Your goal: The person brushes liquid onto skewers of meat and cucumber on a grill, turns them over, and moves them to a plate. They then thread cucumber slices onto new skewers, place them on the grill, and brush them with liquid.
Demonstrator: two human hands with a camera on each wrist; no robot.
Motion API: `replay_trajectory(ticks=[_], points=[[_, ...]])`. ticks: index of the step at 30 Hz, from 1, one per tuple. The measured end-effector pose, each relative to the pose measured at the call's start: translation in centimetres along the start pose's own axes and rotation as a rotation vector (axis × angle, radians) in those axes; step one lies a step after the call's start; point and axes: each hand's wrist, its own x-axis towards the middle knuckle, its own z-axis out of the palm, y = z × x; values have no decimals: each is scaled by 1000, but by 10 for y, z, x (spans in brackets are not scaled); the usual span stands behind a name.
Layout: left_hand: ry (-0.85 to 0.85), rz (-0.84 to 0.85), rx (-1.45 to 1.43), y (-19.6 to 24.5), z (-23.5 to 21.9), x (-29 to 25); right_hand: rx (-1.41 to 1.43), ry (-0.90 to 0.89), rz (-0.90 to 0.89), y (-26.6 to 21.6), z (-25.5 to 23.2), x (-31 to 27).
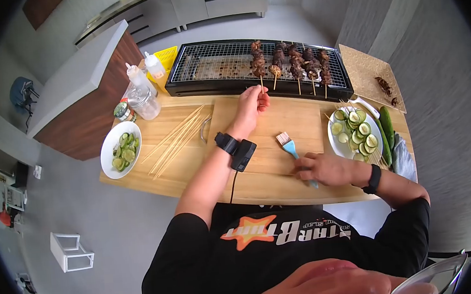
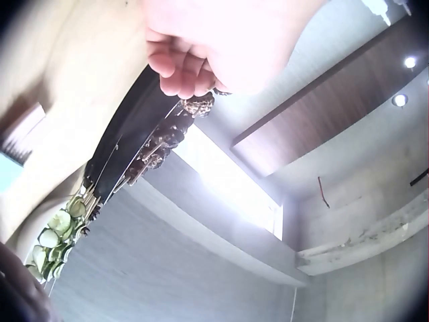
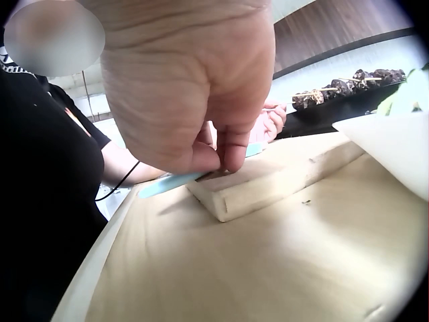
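Note:
The left hand [image 1: 253, 104] pinches the bare stick end of the leftmost meat skewer [image 1: 258, 59], which lies on the grill [image 1: 212, 63]. In the left wrist view that hand [image 2: 201, 54] has its fingers curled, with browned meat beyond them. Over the front right of the cutting board [image 1: 237, 163], the right hand [image 1: 328, 169] has its fingers at the handle of a blue brush [image 1: 288, 146], whose bristles point away from the person. The right wrist view shows thumb and fingers of the right hand [image 3: 191, 87] pinching the blue handle [image 3: 167, 183].
Several more meat skewers [image 1: 296, 62] lie on the grill's right half. A plate of cucumber slices [image 1: 356, 132] and whole cucumbers [image 1: 386, 129] are at the right. Bare sticks [image 1: 174, 141], a white bowl [image 1: 106, 151], a jar [image 1: 145, 104] and squeeze bottles [image 1: 155, 67] stand left.

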Motion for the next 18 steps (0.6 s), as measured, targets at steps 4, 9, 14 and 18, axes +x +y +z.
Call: replay_trajectory(ticks=[4,9,14,18], points=[[-14,52,-35,3,-1,-2,0,-46,-50,0,-10,1],[-11,14,19,3,1,-1,141,56,-73,4,-32,12],[14,33,17,2,6,-5,653,584,41,16,-67,39],[50,0,20,3,6,-4,755,940,184,53,-105,81]])
